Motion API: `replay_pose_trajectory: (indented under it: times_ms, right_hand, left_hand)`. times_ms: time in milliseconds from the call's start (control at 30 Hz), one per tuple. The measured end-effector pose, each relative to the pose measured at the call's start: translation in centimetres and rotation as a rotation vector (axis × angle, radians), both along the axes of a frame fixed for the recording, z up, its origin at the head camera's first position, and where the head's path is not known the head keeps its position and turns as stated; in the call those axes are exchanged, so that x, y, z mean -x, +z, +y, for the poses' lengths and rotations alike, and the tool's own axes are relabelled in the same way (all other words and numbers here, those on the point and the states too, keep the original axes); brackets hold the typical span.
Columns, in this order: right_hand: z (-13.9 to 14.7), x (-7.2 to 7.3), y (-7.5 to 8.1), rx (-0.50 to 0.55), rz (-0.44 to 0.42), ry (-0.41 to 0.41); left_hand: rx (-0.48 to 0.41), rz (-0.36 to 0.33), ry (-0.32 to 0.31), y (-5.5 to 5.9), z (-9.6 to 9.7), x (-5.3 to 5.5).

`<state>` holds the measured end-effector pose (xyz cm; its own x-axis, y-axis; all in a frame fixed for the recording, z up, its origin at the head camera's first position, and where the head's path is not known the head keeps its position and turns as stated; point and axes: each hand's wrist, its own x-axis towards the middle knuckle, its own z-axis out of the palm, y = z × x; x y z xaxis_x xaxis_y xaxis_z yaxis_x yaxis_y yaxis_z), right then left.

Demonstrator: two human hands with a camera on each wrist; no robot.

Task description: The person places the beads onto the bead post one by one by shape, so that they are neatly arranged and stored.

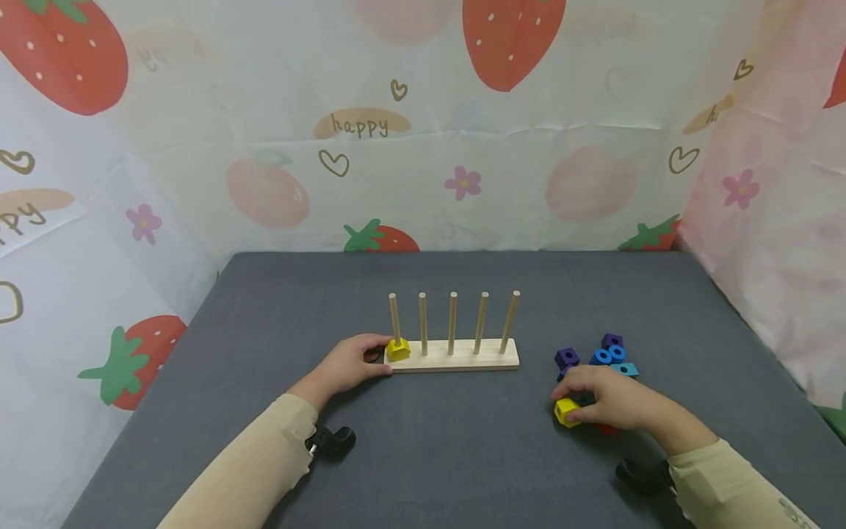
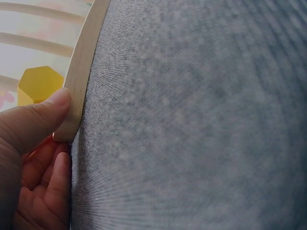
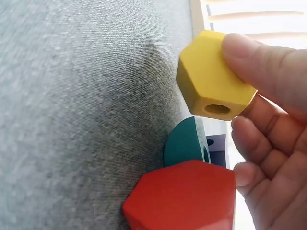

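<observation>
- Yellow block [image 1: 398, 351] on leftmost peg [image 1: 395, 317]; four pegs [image 1: 452, 323] bare.
- Left hand [image 1: 344, 367] grips base [image 1: 456, 362]; right hand [image 1: 617, 400] pinches second yellow block [image 1: 565, 411].
- Loose blocks [image 1: 598, 360] lie unthreaded, centre right.

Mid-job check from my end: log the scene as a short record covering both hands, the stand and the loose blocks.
Left hand: holds the left end of the wooden peg stand
Right hand: pinches a yellow hexagonal block, off the stand
Pegs: five; a second yellow block sits on the leftmost peg, the other four bare
Loose blocks: right of the stand, including purple, blue, light blue and red
Surface: dark grey
</observation>
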<state>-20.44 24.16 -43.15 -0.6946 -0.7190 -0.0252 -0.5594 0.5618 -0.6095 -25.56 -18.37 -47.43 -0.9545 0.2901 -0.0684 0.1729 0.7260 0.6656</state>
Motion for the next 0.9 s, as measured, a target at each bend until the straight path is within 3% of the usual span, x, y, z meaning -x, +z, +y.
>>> replay_pose_trajectory:
  times_ms: [133,367,633,900]
  right_hand:
    - [-0.2,0.1,0.1,0.04,-0.042,-0.034]
    - [-1.1,0.5,0.5,0.101,0.027,-0.106]
    - [-2.8,1.0,1.9,0.175,-0.058,-0.182]
    - [-5.7,1.2,3.7,0.274,-0.033,-0.247]
  left_hand:
    - [-0.006,-0.002,-0.002,0.0,0.0,0.0]
    - [-0.007,0.004,-0.006,0.1,0.1,0.0]
    - [-0.014,0.001,-0.003,0.0,0.2,0.0]
    - [-0.015,0.01,-0.014,-0.2,0.0,0.1]
